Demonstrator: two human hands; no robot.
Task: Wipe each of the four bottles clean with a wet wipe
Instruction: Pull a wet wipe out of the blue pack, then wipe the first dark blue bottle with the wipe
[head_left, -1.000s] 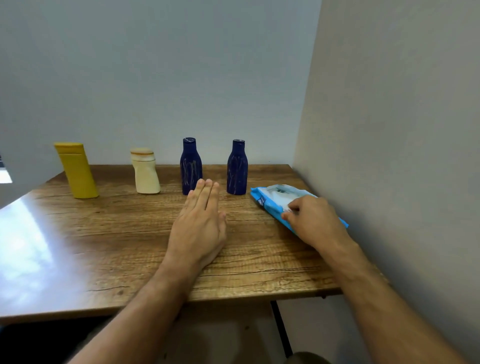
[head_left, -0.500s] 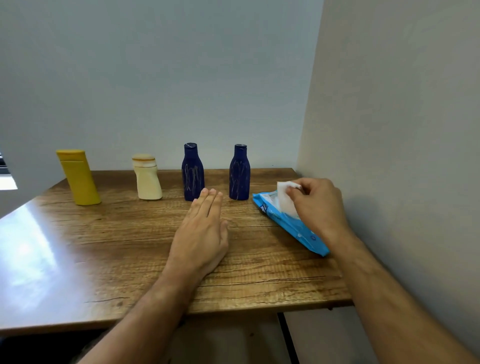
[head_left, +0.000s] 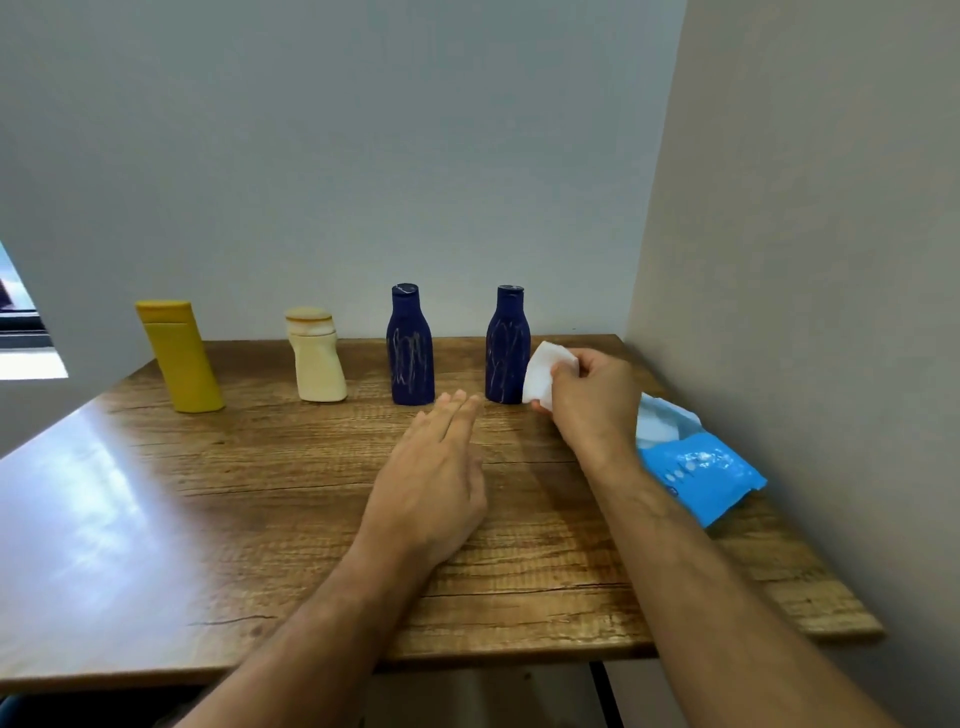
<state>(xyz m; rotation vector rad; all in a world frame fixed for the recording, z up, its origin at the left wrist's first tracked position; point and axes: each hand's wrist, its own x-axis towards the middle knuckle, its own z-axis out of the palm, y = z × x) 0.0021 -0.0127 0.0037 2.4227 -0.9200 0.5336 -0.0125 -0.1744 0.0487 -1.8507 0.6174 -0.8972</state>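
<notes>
Soft daylight from left, glare on table (head_left: 78, 499), wide-angle edge distortion

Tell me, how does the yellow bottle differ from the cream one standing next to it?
The yellow bottle is taller and bright yellow; the cream bottle is shorter and pale, with brownish marks on its cap. The yellow bottle's flat cap matches its body's width, while the cream bottle narrows under a rounded cap. The yellow bottle stands at the row's left end; the cream bottle has a dark blue bottle beside it. Both stand upright on the wooden table, untouched.
</notes>
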